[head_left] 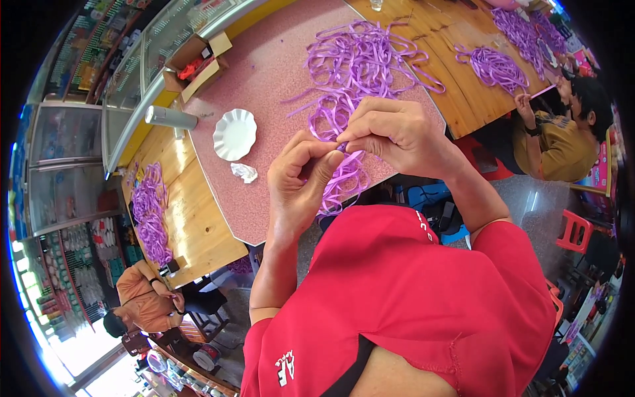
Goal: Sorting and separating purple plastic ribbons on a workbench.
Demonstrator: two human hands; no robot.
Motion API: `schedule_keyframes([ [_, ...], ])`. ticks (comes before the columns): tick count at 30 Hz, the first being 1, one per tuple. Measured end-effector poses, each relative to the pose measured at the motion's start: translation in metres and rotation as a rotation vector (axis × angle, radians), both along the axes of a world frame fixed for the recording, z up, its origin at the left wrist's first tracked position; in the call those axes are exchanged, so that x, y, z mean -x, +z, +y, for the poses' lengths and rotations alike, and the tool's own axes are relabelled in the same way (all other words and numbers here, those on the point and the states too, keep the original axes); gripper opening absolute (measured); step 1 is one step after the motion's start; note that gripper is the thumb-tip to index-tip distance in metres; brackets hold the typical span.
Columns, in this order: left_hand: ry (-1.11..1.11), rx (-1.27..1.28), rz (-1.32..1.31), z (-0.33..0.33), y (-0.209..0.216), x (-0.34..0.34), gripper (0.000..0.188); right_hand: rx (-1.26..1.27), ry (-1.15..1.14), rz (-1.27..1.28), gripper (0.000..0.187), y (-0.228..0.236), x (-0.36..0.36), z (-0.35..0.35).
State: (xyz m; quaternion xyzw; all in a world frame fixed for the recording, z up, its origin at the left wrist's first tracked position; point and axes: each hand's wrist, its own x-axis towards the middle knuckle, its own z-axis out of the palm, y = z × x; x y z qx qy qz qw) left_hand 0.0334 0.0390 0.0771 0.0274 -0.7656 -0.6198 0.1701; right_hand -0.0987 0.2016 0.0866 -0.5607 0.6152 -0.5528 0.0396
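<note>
Both my hands meet over the near edge of a pink speckled tabletop (271, 59). My left hand (301, 173) pinches purple ribbon between thumb and forefinger. Close against it, my right hand (393, 135) grips the same bit of ribbon with its fingertips; the exact spot they hold is mostly covered by the fingers. From there the purple ribbon (340, 182) hangs in loops below my hands, toward my red shirt. Just beyond them, a large tangled heap of purple ribbon (364, 56) spreads over the tabletop.
Left of my hands are a white scalloped dish (235, 134), crumpled white tissue (245, 173), a silver cylinder (170, 118) and an open cardboard box (198, 66). More ribbon piles lie on wooden tables at left (151, 212) and right (493, 68). Two people sit nearby, a red stool (574, 231) at right.
</note>
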Motion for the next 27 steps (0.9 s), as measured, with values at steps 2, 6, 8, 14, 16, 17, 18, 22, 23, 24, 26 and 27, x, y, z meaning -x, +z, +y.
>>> schedule_keyframes([
  [2,0.02,0.017,0.014,0.003,0.001,0.0,0.007,-0.018,-0.02,-0.003,0.012,0.002,-0.002,0.001],
  [6,0.08,0.105,0.059,0.006,-0.001,0.002,0.008,0.006,-0.106,0.058,0.011,0.002,-0.008,-0.002],
  [8,0.093,0.069,0.064,0.008,0.0,0.001,0.009,0.019,-0.134,0.102,0.011,0.002,-0.012,-0.004],
  [14,0.098,-0.092,0.054,0.007,-0.006,-0.002,0.01,0.058,-0.111,0.119,0.011,-0.002,-0.01,-0.007],
  [16,0.096,-0.121,0.044,0.007,-0.006,-0.002,0.01,0.073,-0.089,0.093,0.011,-0.003,-0.009,-0.007],
  [17,0.095,-0.118,0.068,0.008,-0.007,-0.002,0.009,0.064,-0.069,0.045,0.011,-0.003,-0.008,-0.006],
  [18,0.094,-0.115,0.092,0.008,-0.007,-0.002,0.009,0.054,-0.049,-0.003,0.011,-0.003,-0.008,-0.006],
  [22,0.096,-0.097,0.075,0.005,-0.004,-0.004,0.009,0.004,-0.006,-0.07,0.01,0.0,-0.005,-0.006],
  [23,0.07,-0.138,0.036,0.002,-0.004,-0.004,0.009,0.011,-0.009,0.008,0.01,0.0,-0.005,-0.006],
  [24,0.044,-0.179,-0.001,0.0,-0.004,-0.004,0.009,0.017,-0.011,0.087,0.009,0.0,-0.005,-0.007],
  [26,0.037,-0.237,-0.02,0.0,-0.002,-0.004,0.009,0.034,-0.034,0.183,0.009,0.001,-0.005,-0.008],
  [27,0.029,-0.294,-0.039,0.001,-0.002,-0.004,0.009,0.05,-0.058,0.279,0.009,0.001,-0.005,-0.008],
])
